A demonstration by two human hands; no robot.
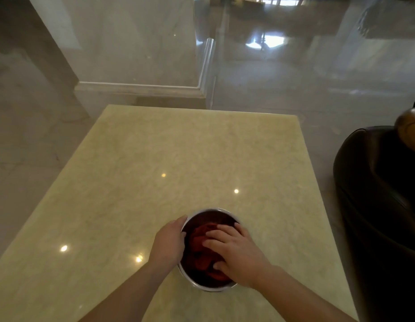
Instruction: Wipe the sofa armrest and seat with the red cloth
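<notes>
The red cloth (200,246) lies crumpled inside a small metal bowl (211,213) near the front of a cream marble table (155,170). My right hand (234,252) reaches into the bowl with its fingers spread over the cloth and its thumb tucked under one fold. My left hand (169,242) wraps around the bowl's left rim. The dark leather sofa (373,182) stands to the right of the table, with a rounded armrest at its near corner.
Glossy stone floor (294,77) surrounds the table. A marble column base with white moulding (141,87) stands beyond the table's far edge. A brown rounded wooden part (411,126) sits on top of the sofa at the right edge.
</notes>
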